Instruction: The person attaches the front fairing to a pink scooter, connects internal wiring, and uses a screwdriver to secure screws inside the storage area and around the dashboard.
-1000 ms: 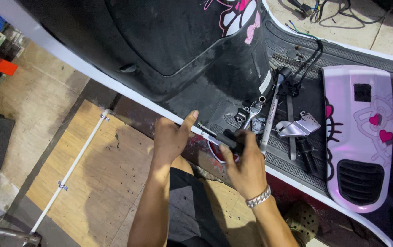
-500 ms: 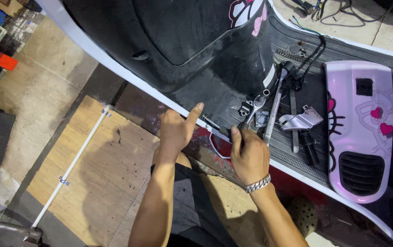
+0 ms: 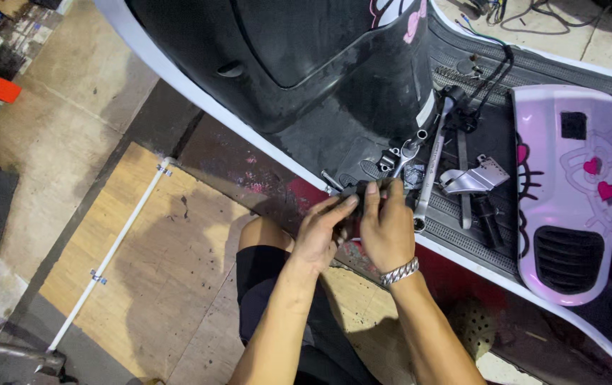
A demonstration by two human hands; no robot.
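Black plastic is what both hands close on: a small dark part (image 3: 352,194) held at the edge of the scooter's footboard (image 3: 463,239), just below the black leg shield (image 3: 299,85). The left hand (image 3: 320,232) cups it from beneath with fingers curled round its near end, and the right hand (image 3: 386,227), a silver chain bracelet (image 3: 399,271) at its wrist, presses over the top with the fingertips laid along its far edge. So both hands are closed on the same piece, meeting almost knuckle to knuckle. What the part is cannot be told from above; it may be a connector or a small cover, since the hands hide most of it.

Just beyond the fingers lie a long silver wrench (image 3: 431,167), a socket tool (image 3: 407,153) and a bent metal bracket (image 3: 471,177) on the ribbed floor mat. A pink and white body panel (image 3: 569,192) with a black vent lies farther right, and loose black wiring (image 3: 491,68) runs above. The person's knee (image 3: 263,239) is over a plywood sheet (image 3: 142,264).

Work this close is judged to go best with the lower hand steadying the piece and the upper one applying the effort, elbows tucked, and the tools kept within reach without being knocked off the mat's edge.
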